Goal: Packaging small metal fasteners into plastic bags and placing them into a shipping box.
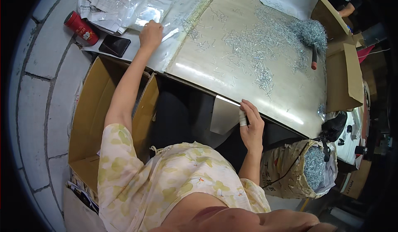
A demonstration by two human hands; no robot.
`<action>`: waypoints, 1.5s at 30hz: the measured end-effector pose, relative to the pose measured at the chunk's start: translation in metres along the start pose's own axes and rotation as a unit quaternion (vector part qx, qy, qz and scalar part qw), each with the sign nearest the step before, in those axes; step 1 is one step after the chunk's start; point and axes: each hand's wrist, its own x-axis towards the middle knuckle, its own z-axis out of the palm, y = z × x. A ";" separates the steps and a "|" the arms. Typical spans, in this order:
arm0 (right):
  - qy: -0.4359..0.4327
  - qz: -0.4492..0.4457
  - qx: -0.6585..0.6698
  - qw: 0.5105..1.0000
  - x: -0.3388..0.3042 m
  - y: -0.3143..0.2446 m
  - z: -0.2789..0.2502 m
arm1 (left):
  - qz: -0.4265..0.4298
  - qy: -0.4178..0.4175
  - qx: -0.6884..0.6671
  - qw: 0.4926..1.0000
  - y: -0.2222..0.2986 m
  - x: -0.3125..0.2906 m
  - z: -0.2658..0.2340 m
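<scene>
My left hand (pixel 152 35) reaches to the far left of the table, its fingers curled at the near edge of a stack of clear plastic bags (pixel 145 11). It looks closed on a bag, though the fingertips are partly hidden. My right hand (pixel 252 124) is at the table's front edge, fingers stretched and loosely together, with white tape around one digit. Beside it, a grey flat plate (pixel 225 115) slopes down from the edge. Many small silvery metal pins (pixel 261 45) lie scattered over the metal tabletop (pixel 199 60), piled at the far right.
A red tumbler (pixel 81 28) and a black phone (pixel 115 45) stand left, near newspapers (pixel 93 6). An orange-tipped dark rod (pixel 314 58) lies by the pile. A cardboard box (pixel 89 120) sits below left; a sack of pins (pixel 290 170) is at right. Another person's arm (pixel 347 10) shows far right.
</scene>
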 end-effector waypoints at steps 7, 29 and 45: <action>0.010 0.030 0.005 0.999 -0.015 0.018 -0.005 | -0.155 -0.025 -0.273 0.949 -0.021 0.013 0.002; 0.001 0.005 0.005 1.000 -0.023 0.019 0.000 | -0.142 0.005 -0.110 0.984 0.006 0.011 0.001; -0.026 0.041 0.176 0.983 -0.013 0.010 0.002 | -0.056 -0.118 -0.702 0.700 0.069 -0.055 -0.052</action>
